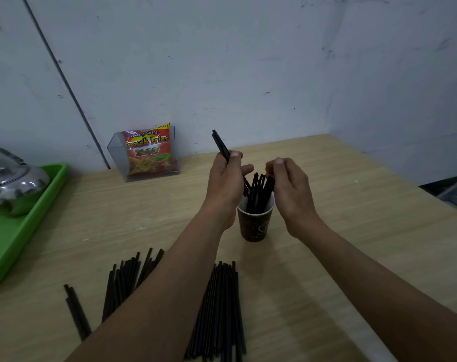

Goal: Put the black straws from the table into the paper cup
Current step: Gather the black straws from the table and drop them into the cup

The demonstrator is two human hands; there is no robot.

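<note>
Centre of the frame: the left hand (226, 178) is curled round a few thin black plastic straws (220, 143) and grips them mid-length. Their upper ends poke up and to the left above the knuckles, and their lower ends slant down towards the dark brown paper cup (253, 227). That cup stands upright on the pale wooden table (353, 231), just below and between the two hands. Inside it are the standing straws (257, 194), a black cluster leaning slightly right and rising above the rim. The right hand (291, 190) is just right of the cup, fingers bent, with thumb and fingertips pinching the tops of that cluster.

Down at the bottom centre, a thick bundle of loose black straws (219, 309) lies flat on the table between the forearms. A fanned second bundle (125, 286) is at lower left, partly under the left forearm. Further left lies a stray pair of straws (77, 312).

At the left edge, a shiny metal kettle (10, 178) sits on a bright green plastic tray (26, 231). At the back against the wall, a clear plastic box (116, 152) holds a red snack packet (149, 155)
</note>
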